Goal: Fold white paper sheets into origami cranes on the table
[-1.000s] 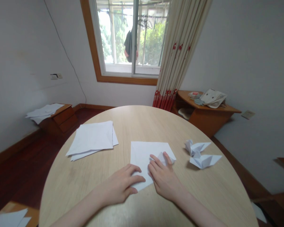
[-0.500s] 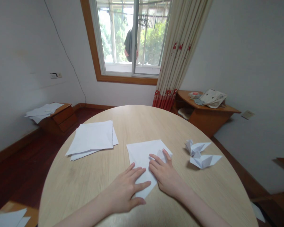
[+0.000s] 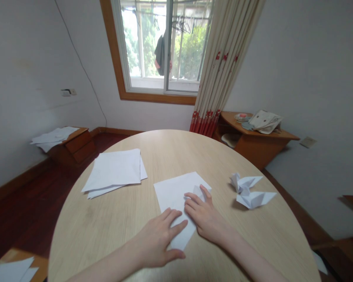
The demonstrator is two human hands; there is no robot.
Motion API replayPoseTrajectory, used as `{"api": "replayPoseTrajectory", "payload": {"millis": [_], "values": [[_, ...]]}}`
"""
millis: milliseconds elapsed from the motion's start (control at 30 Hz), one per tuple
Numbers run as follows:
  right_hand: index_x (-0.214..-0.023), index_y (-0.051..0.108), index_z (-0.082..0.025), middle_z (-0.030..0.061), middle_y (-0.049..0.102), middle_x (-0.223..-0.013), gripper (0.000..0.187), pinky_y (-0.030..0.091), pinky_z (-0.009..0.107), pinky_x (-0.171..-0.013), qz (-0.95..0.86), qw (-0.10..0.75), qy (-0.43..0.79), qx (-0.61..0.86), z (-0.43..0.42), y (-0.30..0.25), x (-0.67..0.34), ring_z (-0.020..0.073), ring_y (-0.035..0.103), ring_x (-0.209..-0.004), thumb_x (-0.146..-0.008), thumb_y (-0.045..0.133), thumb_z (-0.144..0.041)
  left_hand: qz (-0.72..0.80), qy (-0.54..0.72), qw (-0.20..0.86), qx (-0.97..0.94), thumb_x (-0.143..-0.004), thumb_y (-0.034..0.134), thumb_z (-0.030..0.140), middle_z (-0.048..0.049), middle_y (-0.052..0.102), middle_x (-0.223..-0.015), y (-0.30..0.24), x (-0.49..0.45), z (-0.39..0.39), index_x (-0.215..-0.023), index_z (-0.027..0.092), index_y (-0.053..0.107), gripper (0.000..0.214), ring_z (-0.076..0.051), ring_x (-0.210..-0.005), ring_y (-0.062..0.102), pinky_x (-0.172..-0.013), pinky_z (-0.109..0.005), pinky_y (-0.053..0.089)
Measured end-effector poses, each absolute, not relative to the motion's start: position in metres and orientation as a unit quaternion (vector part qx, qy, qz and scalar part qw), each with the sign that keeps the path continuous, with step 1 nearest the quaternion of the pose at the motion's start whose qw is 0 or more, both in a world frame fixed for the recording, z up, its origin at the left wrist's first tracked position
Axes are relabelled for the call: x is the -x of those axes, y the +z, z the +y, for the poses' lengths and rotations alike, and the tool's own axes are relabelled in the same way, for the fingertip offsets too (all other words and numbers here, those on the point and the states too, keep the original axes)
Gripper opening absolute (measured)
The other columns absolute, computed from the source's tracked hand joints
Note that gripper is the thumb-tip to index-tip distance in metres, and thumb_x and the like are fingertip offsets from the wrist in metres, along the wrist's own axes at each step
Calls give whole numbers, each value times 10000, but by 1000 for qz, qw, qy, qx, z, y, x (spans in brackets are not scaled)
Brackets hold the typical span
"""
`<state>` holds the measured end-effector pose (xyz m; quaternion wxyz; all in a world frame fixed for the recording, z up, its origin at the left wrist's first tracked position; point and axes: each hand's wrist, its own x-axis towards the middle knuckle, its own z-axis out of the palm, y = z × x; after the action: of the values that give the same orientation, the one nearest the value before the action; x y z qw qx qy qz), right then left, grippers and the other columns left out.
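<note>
A partly folded sheet of white paper (image 3: 173, 187) lies on the round wooden table in front of me. My left hand (image 3: 161, 239) rests on its lower left part, fingers spread, the thumb near the bottom corner. On the right side of the sheet lies my right hand (image 3: 204, 213), with its fingers apart and slightly bent over a small folded flap (image 3: 197, 191). The palms hide part of the lower sheet. To the right sit two folded paper cranes (image 3: 255, 199), touching or overlapping each other.
At the left of the table (image 3: 176, 149) is a stack of white sheets (image 3: 114, 168). Beyond stand a small cabinet (image 3: 79, 145) with papers and a corner desk (image 3: 261, 137) with a cloth bag. A curtain (image 3: 220, 66) hangs beside the window.
The sheet has turned slightly, its upper edge shifting left. My left hand has slid a little downward, and my right hand has moved slightly left.
</note>
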<state>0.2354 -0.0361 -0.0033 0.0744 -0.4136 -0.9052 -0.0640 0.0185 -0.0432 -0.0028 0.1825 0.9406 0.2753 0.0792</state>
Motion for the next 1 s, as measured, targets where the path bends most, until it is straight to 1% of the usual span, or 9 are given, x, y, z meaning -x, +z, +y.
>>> {"api": "replayPoseTrajectory", "payload": {"millis": [100, 333, 400, 500, 600, 733, 833, 900, 1000], "values": [[-919, 563, -183, 66, 645, -1002, 280, -94, 504, -1102, -904, 74, -65, 417, -36, -3, -235, 226, 437, -1224, -679, 516, -46, 275, 80, 186, -940, -823, 651, 464, -174, 436, -1365, 0, -18, -43, -1380, 203, 416, 658, -348, -1219, 420, -965, -506, 432], [-910, 567, -187, 71, 642, -992, 259, -48, 512, -1112, -904, 77, -70, 415, -36, -4, -234, 228, 443, -1210, -693, 512, -55, 266, 79, 171, -945, -868, 598, 440, -161, 449, -1355, 3, -17, -43, -1370, 213, 414, 581, -329, -1209, 427, -969, -483, 429], [-916, 569, -183, 70, 639, -991, 261, -58, 512, -1113, -905, 75, -70, 414, -36, -4, -234, 230, 437, -1217, -694, 512, -57, 261, 85, 161, -948, -890, 570, 425, -159, 460, -1343, 2, -17, -43, -1364, 206, 418, 544, -321, -1193, 439, -967, -471, 428], [-918, 573, -182, 69, 639, -987, 254, -92, 500, -1112, -907, 76, -69, 409, -36, -4, -233, 226, 424, -1236, -708, 503, -58, 257, 93, 137, -952, -921, 528, 350, -151, 487, -1308, 1, -18, -43, -1342, 188, 439, 459, -304, -1158, 458, -969, -451, 419], [-924, 577, -187, 63, 644, -1007, 245, -118, 490, -1108, -911, 84, -71, 398, -36, -4, -234, 219, 390, -1272, -734, 496, -55, 264, 84, 117, -954, -926, 516, 300, -129, 518, -1251, 3, -19, -44, -1311, 197, 457, 403, -284, -1080, 488, -932, -436, 435], [-939, 579, -195, 51, 635, -1127, 241, -146, 481, -1101, -920, 106, -96, 366, -36, -6, -235, 217, 313, -1330, -763, 501, -50, 271, 66, 97, -955, -929, 514, 283, -113, 541, -1168, 6, -21, -46, -1288, 201, 461, 371, -269, -996, 500, -869, -420, 451], [-977, 589, -207, 42, 617, -1209, 229, -90, 488, -1114, -921, 130, -127, 344, -35, -8, -236, 223, 278, -1349, -804, 514, -76, 272, 71, 83, -956, -938, 499, 281, -105, 546, -1129, 6, -22, -46, -1275, 208, 464, 347, -260, -967, 496, -839, -404, 449], [-1042, 588, -210, 44, 601, -1252, 239, -25, 485, -1123, -919, 153, -148, 332, -35, -10, -237, 223, 277, -1347, -836, 523, -110, 272, 74, 76, -956, -944, 489, 288, -101, 545, -1125, 6, -22, -46, -1262, 214, 470, 327, -255, -957, 495, -827, -395, 446], [-1169, 556, -206, 48, 572, -1306, 299, 67, 441, -1130, -910, 194, -164, 328, -35, -12, -239, 211, 289, -1336, -877, 520, -153, 277, 72, 64, -956, -947, 488, 293, -92, 549, -1107, 7, -23, -46, -1242, 216, 484, 305, -256, -945, 496, -814, -394, 441]]}}
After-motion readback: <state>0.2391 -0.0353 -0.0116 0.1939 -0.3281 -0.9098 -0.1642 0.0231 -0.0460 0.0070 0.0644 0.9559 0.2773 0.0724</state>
